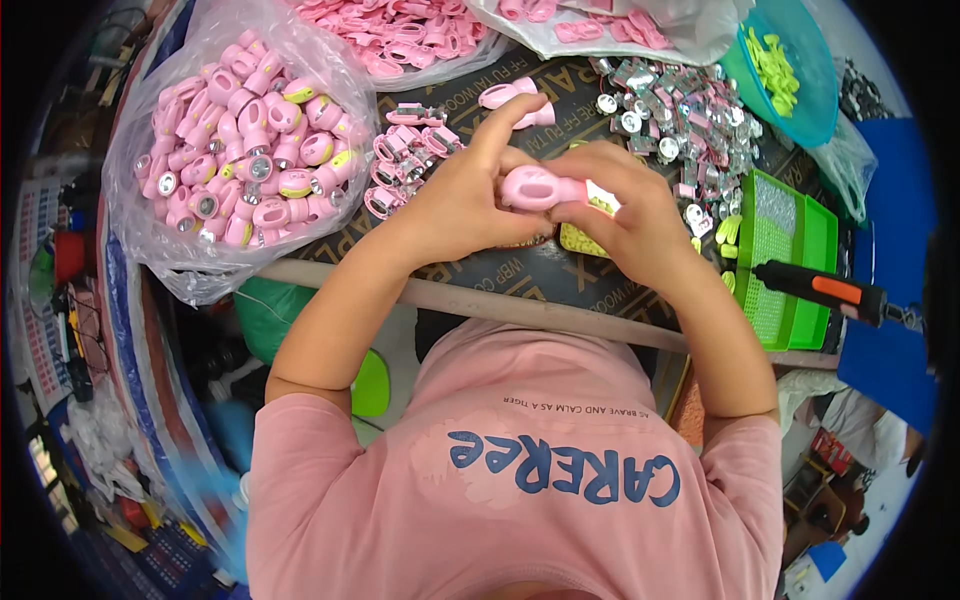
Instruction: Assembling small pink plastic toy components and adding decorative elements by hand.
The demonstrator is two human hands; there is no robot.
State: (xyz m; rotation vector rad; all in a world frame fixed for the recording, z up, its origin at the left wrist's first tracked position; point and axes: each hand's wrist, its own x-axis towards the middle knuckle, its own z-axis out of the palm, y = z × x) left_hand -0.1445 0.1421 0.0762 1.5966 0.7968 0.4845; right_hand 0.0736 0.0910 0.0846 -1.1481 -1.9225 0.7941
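Note:
Between my two hands lies a small pink flashlight point(535, 188) with a loop-shaped handle. A bright white glow shows at its right end. My left hand point(470, 190) is closed around the handle end, its index finger raised and pointing away. My right hand point(625, 195) grips the lamp end with thumb and fingers. Just beyond the left fingers another pink flashlight body point(520, 100) rests on the table. Under my right hand sits a yellow-edged piece point(585, 240), mostly covered.
At the left stands a clear bag point(345, 215) of finished-looking pink flashlights. Pink half-shells point(405, 150) and lamp inserts point(680, 120) are heaped on the dark table point(480, 275). A teal bowl point(815, 60), a green tray point(820, 240) and an electric screwdriver point(820, 287) are at the right.

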